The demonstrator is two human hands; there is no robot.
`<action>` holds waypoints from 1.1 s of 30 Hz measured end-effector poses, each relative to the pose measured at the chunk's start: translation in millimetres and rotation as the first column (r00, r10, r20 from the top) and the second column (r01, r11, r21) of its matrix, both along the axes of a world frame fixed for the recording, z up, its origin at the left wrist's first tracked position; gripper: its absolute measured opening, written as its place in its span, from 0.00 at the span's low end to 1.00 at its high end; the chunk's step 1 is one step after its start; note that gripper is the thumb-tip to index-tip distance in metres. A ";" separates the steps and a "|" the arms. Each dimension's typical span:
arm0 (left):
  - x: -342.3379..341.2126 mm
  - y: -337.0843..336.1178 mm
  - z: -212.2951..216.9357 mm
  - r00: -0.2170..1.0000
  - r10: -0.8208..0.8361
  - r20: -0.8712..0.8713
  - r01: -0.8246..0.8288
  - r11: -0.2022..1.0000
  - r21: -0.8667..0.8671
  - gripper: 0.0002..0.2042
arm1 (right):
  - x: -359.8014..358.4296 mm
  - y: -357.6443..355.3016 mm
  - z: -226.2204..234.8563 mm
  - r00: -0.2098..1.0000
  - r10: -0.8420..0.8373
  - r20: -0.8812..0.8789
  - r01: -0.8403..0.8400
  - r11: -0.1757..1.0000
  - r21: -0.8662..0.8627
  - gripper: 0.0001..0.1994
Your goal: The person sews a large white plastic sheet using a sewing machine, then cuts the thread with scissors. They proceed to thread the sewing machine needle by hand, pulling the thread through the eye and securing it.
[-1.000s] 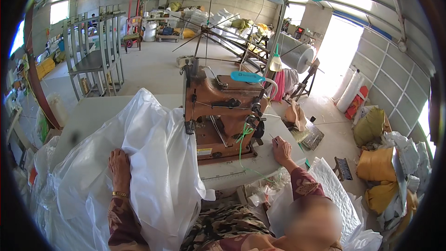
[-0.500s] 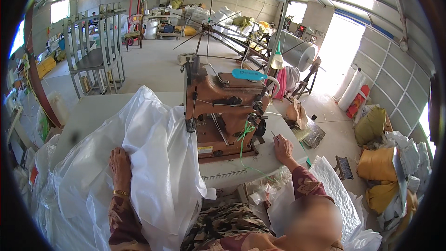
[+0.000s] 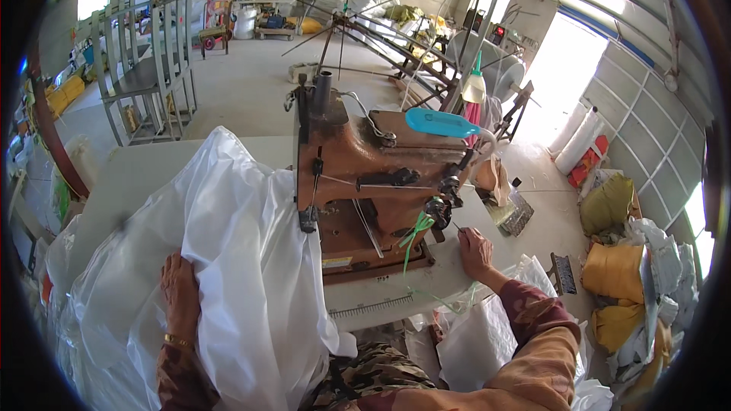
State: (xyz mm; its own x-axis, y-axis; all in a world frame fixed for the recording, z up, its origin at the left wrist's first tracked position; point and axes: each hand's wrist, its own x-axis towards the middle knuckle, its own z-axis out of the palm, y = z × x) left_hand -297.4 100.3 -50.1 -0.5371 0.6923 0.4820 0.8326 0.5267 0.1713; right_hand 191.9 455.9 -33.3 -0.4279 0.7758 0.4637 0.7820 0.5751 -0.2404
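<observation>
My left hand (image 3: 180, 294) lies on a large white woven-plastic sheet (image 3: 251, 259), fingers stretched out and pressing it down. The sheet is draped over the left of the table (image 3: 278, 146) and hangs off its near edge. Its right edge reaches the needle end of a brown sewing machine (image 3: 378, 154). At the table's right edge, beside the machine's wheel end, my right hand (image 3: 477, 253) is closed on a thin pointed tool (image 3: 457, 225); most of it is hidden in the fingers. Green thread (image 3: 416, 232) is bunched on the machine and trails down toward the table's front.
A teal lamp head (image 3: 443, 122) juts over the machine. Rightward on the floor lie yellow and white sacks (image 3: 617, 270) and a small dark pedal-like plate (image 3: 563, 274). Grey metal racks (image 3: 156, 80) stand behind left. A rod-armed stand (image 3: 339, 21) rises behind the machine.
My view has shifted, so the machine looks larger and nearer. The left hand stays flat on the sheet, and the right hand still holds the thin tool beside the machine.
</observation>
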 end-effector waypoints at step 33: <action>-1.9 14.9 38.9 0.967 -0.023 0.254 0.035 0.998 -0.043 0.18 | -1.0 20.6 22.2 0.999 -0.043 -0.004 0.041 0.976 -0.215 0.16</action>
State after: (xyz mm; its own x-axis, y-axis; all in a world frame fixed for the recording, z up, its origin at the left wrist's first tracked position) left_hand -299.3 115.3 -11.2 -0.6170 0.7278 0.2995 0.7802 0.5157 0.3541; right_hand 190.9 476.5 -11.1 -0.3899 0.8748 0.2876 0.8014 0.4761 -0.3620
